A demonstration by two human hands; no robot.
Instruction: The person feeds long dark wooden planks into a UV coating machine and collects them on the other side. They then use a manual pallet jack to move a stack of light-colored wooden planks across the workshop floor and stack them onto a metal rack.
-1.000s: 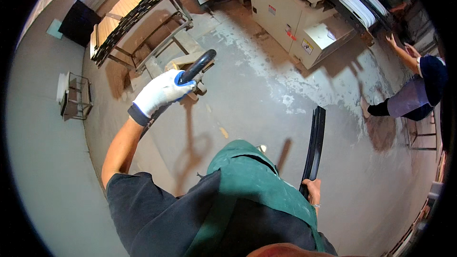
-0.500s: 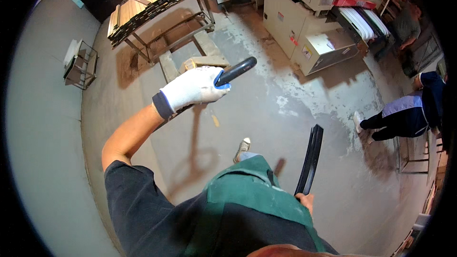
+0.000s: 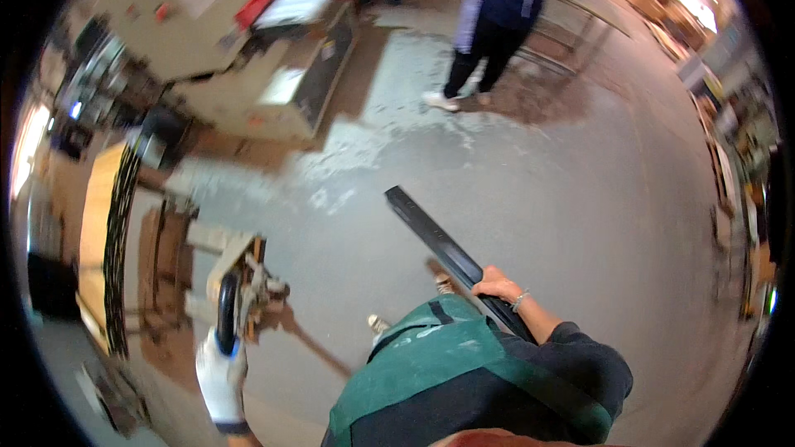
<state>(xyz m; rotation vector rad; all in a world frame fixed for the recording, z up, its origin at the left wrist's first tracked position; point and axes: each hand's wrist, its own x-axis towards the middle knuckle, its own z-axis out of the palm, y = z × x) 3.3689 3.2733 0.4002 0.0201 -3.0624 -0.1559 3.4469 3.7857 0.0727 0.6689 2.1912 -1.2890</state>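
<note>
At the lower left, my left hand (image 3: 220,377), in a white glove with blue at the fingers, is closed round a black curved handle (image 3: 228,310). The handle looks like that of a pallet jack, whose metal mechanism (image 3: 267,288) stands on the floor just beyond. My right hand (image 3: 497,284), bare with a bracelet at the wrist, grips a long black bar (image 3: 432,230) with a grooved face. The bar slants from beside my right forearm up toward the middle of the view. Its lower end is partly hidden by my arm.
A stack of light boards with dark edges (image 3: 106,240) stands on a metal frame at the left. Beige machinery (image 3: 240,91) fills the upper left. A person in dark clothes (image 3: 505,16) stands ahead by a metal table (image 3: 580,8). Assorted goods (image 3: 729,116) line the right side.
My view has swung to the right, so the board stack and machine now lie farther left. The black bar now leans left, and more of my right arm shows. Both hands keep their grips.
</note>
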